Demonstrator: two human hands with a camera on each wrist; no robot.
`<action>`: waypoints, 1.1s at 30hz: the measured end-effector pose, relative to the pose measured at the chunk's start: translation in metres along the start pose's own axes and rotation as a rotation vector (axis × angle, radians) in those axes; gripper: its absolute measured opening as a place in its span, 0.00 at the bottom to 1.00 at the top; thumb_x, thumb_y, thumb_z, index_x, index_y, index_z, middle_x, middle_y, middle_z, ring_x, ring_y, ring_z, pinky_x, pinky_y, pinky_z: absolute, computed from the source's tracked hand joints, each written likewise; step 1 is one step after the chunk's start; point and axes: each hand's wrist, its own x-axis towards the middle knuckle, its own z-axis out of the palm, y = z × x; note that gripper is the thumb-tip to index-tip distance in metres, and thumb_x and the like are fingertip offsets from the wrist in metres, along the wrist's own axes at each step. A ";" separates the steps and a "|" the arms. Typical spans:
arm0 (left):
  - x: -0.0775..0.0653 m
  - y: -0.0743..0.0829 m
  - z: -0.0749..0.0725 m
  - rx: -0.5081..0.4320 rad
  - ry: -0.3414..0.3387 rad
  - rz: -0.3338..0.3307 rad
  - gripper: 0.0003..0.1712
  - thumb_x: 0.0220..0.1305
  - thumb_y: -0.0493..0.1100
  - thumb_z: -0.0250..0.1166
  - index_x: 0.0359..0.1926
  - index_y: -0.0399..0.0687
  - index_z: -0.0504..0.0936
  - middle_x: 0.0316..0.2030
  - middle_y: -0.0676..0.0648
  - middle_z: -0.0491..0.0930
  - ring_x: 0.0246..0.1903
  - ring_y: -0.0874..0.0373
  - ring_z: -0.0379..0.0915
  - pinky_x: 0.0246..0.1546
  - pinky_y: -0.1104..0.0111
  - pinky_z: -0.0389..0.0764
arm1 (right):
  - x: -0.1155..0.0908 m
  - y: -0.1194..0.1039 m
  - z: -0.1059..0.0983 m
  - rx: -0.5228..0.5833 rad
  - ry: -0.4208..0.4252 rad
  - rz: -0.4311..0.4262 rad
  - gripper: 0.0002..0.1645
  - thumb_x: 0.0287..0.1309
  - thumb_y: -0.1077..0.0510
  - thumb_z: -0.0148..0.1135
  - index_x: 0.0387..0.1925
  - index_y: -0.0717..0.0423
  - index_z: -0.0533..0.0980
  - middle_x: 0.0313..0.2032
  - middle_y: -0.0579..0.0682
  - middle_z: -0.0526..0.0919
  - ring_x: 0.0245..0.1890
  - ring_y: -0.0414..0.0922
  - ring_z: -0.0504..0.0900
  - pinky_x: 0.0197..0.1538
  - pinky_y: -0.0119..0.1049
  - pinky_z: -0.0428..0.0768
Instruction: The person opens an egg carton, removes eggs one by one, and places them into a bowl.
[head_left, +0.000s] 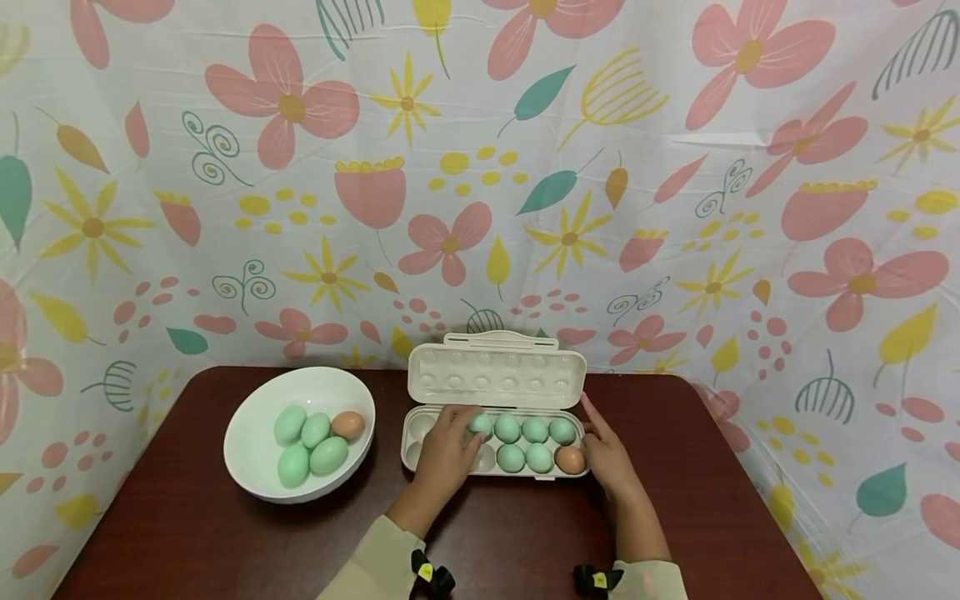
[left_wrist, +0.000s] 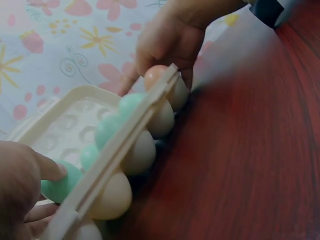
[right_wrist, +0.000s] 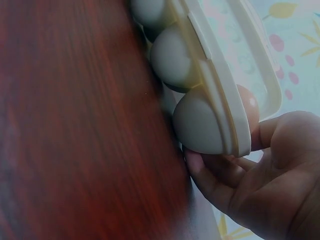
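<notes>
An open cream egg carton (head_left: 497, 402) lies on the table, its lid tipped back against the cloth. My left hand (head_left: 444, 450) pinches a green egg (head_left: 481, 426) at a cup of the back row; the thumb and a finger on this egg (left_wrist: 62, 182) show in the left wrist view. To its right sit several green eggs (head_left: 535, 430) and one brown egg (head_left: 570, 460) at the front right corner. My right hand (head_left: 611, 462) grips the carton's right end, with fingers under the edge (right_wrist: 215, 182) in the right wrist view. Some left-hand cups are hidden behind my left hand.
Left of the carton stands a white bowl (head_left: 243, 442) with several green eggs (head_left: 293, 464) and one brown egg (head_left: 348, 425). Both rest on a dark red-brown table (head_left: 517, 542). A flower-patterned cloth (head_left: 450, 108) hangs right behind the table.
</notes>
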 end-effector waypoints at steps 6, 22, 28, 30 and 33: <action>0.004 0.009 -0.013 -0.024 0.024 0.015 0.23 0.62 0.41 0.73 0.58 0.53 0.82 0.51 0.46 0.78 0.42 0.52 0.82 0.41 0.60 0.84 | 0.006 0.014 0.000 -0.036 0.029 -0.023 0.41 0.73 0.63 0.39 0.78 0.23 0.50 0.63 0.62 0.74 0.41 0.45 0.75 0.43 0.32 0.74; 0.005 0.025 -0.046 -0.066 0.081 0.042 0.23 0.60 0.39 0.74 0.57 0.54 0.82 0.53 0.48 0.76 0.49 0.52 0.81 0.44 0.58 0.84 | -0.007 -0.015 -0.001 0.010 -0.012 0.036 0.41 0.73 0.65 0.39 0.80 0.32 0.50 0.64 0.65 0.72 0.39 0.45 0.74 0.41 0.34 0.75; 0.003 0.022 -0.060 -0.047 0.121 0.047 0.23 0.60 0.39 0.74 0.56 0.55 0.83 0.53 0.48 0.77 0.49 0.52 0.82 0.43 0.57 0.84 | 0.002 0.005 0.000 -0.011 0.006 0.007 0.40 0.74 0.63 0.38 0.79 0.26 0.49 0.64 0.62 0.73 0.41 0.44 0.75 0.42 0.32 0.74; 0.001 0.020 -0.065 -0.041 0.130 0.046 0.23 0.60 0.40 0.75 0.56 0.55 0.82 0.53 0.49 0.76 0.49 0.52 0.82 0.43 0.58 0.85 | 0.005 0.010 0.001 -0.017 0.013 0.003 0.40 0.74 0.62 0.38 0.78 0.23 0.49 0.64 0.61 0.73 0.40 0.44 0.75 0.41 0.32 0.74; -0.002 0.018 -0.072 -0.043 0.136 0.043 0.23 0.60 0.39 0.74 0.57 0.55 0.82 0.53 0.49 0.76 0.50 0.53 0.82 0.44 0.58 0.85 | 0.006 0.014 0.001 -0.026 0.017 0.005 0.40 0.74 0.61 0.37 0.77 0.19 0.49 0.64 0.60 0.73 0.41 0.44 0.75 0.42 0.32 0.75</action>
